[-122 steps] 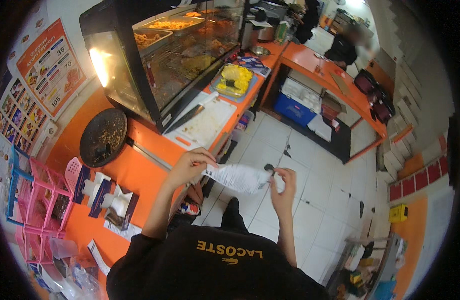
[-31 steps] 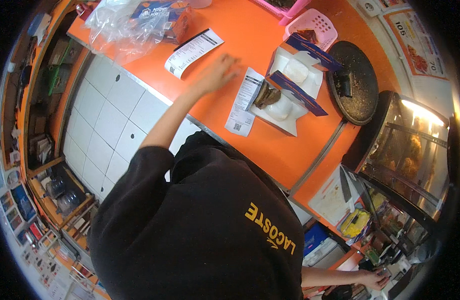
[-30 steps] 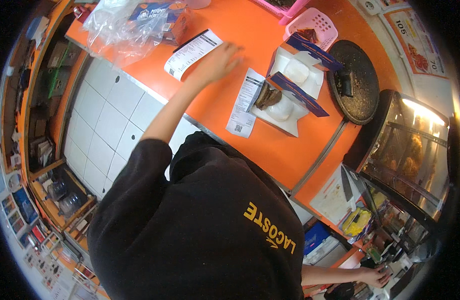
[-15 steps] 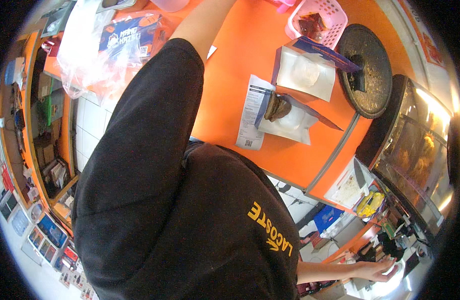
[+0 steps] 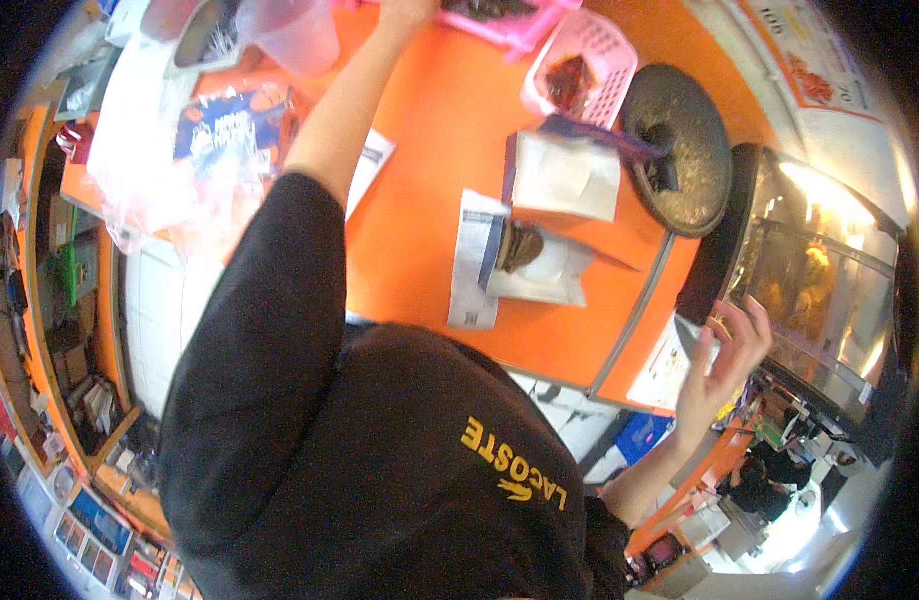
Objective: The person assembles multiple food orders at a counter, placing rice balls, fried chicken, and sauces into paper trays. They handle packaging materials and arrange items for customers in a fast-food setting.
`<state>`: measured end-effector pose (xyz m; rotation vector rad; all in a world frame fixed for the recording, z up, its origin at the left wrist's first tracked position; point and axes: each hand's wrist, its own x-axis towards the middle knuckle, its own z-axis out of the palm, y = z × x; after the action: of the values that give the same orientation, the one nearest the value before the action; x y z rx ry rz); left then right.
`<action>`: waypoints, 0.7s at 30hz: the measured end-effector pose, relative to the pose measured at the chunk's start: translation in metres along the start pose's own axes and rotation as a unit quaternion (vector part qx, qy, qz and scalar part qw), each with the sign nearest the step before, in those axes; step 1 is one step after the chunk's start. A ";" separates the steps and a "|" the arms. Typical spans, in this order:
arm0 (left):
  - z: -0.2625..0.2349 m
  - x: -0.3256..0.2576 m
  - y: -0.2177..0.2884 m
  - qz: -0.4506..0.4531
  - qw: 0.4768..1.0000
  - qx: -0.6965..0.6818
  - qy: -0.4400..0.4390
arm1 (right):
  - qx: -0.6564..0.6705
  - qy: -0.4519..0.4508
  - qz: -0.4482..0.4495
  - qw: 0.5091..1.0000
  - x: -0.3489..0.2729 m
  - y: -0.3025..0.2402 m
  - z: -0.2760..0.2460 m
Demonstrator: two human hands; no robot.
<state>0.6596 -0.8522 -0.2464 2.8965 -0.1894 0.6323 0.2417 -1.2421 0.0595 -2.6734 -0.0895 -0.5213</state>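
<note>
Two bare hands. Left hand (image 5: 409,12) cut by the top edge, can't tell if its grip is closed; pink plastic tray-like basket (image 5: 525,36) just to its right. Right hand (image 5: 727,355): grip fingers apart, near lit glass food cabinet (image 5: 814,270). Between both grips, on orange tabletop (image 5: 409,240): two open navy-and-white paperboard boxes (image 5: 564,190).

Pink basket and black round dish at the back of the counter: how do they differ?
Colour: the pink basket is pale, while the black round dish is dark.
Build: the basket is boxy with holes through its wall; the dish is round, with no holes visible.
Contents: the basket holds something dark red; the dish carries brownish residue and a dark, blocky piece.
Shared: both are open-topped.
</note>
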 end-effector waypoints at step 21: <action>-0.301 -0.217 0.091 -0.163 0.728 -0.666 -0.018 | -0.234 0.117 -0.164 0.951 0.416 -0.179 0.077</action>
<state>0.3284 -0.8640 -0.0566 1.4557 -0.0679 0.1766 0.6296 -1.0535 0.2188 -3.0418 -0.3901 -1.0804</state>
